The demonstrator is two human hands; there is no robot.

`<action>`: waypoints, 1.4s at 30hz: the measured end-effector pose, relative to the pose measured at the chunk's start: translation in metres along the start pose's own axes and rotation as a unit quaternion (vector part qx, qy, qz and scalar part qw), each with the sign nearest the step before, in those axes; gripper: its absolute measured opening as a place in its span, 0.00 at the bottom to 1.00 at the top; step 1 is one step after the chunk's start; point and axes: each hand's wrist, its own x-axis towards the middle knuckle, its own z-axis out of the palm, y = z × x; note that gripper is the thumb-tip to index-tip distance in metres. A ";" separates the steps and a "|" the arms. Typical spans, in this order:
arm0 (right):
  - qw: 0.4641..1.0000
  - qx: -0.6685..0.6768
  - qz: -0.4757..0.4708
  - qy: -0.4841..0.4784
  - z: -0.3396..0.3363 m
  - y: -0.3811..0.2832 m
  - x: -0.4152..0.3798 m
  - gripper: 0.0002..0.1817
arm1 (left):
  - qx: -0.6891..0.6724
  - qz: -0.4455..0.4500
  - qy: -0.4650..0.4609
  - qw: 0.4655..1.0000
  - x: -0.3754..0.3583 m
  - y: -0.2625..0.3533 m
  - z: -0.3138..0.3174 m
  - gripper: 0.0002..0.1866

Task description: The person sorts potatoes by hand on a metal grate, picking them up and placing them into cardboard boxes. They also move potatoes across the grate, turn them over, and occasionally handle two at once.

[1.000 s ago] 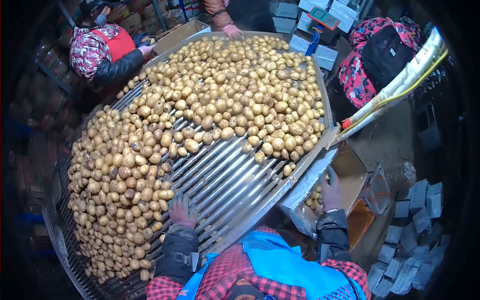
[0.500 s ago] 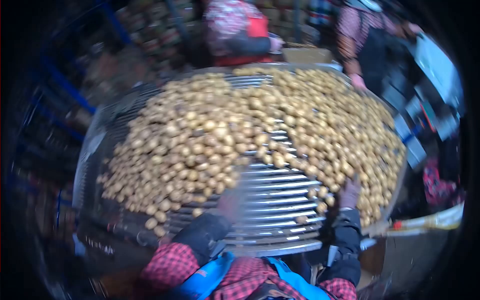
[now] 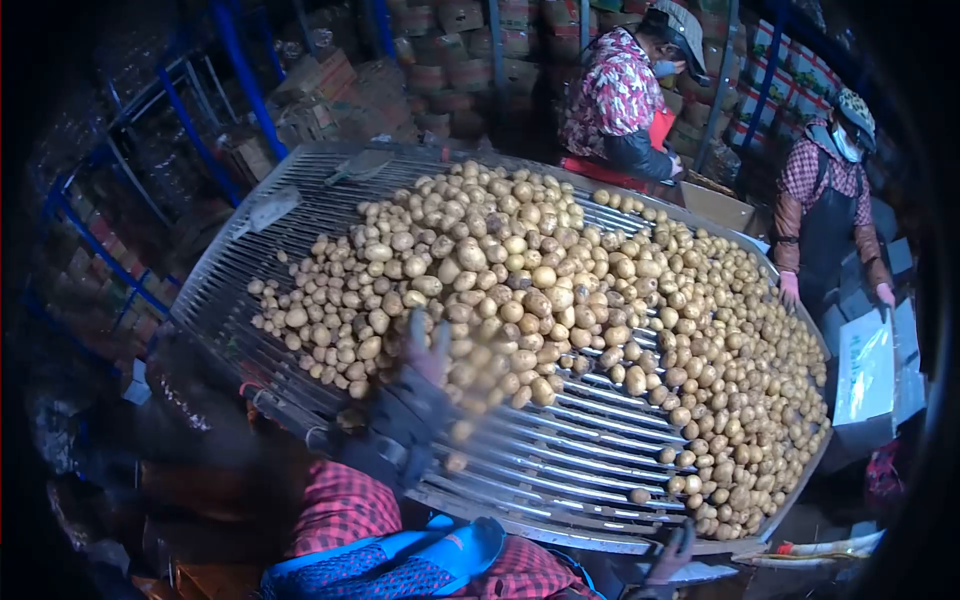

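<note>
A wide heap of potatoes (image 3: 540, 290) lies on a slatted metal table (image 3: 580, 450). My left hand (image 3: 428, 350) reaches into the near left side of the heap, its fingers apart and touching potatoes. Just right of it, several potatoes are smeared by motion. My right hand (image 3: 672, 556) is low at the near edge of the table, away from the potatoes, with its fingers stretched out and nothing visible in them. A few loose potatoes lie on the bare slats between the two hands.
Across the table a person in a patterned top (image 3: 620, 85) works near an open cardboard box (image 3: 715, 205). On the right another person in an apron (image 3: 825, 200) stands by a pale box (image 3: 865, 365). Two scoop-like tools (image 3: 268, 210) lie at the far left. Blue posts (image 3: 245, 75) stand behind.
The view has turned. My left hand has moved from the slats into the potatoes, and some there have shifted. My right hand has drawn back from the right-hand potatoes to the near edge.
</note>
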 end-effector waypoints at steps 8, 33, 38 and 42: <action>0.952 -0.249 -0.177 0.028 0.045 -0.006 -0.016 0.19 | 0.067 0.100 -0.171 0.978 0.068 -0.131 0.041 0.38; 0.952 -0.264 -0.152 -0.012 0.040 0.004 -0.011 0.21 | -0.041 0.142 -0.572 0.807 -0.038 0.093 0.071 0.40; 0.950 -0.263 -0.170 -0.005 0.045 -0.009 -0.011 0.21 | 0.057 0.099 -0.046 0.992 0.050 -0.024 -0.057 0.29; 0.947 -0.265 -0.181 0.006 0.037 0.008 -0.009 0.22 | -0.080 -0.228 -0.174 0.955 0.082 -0.120 -0.098 0.43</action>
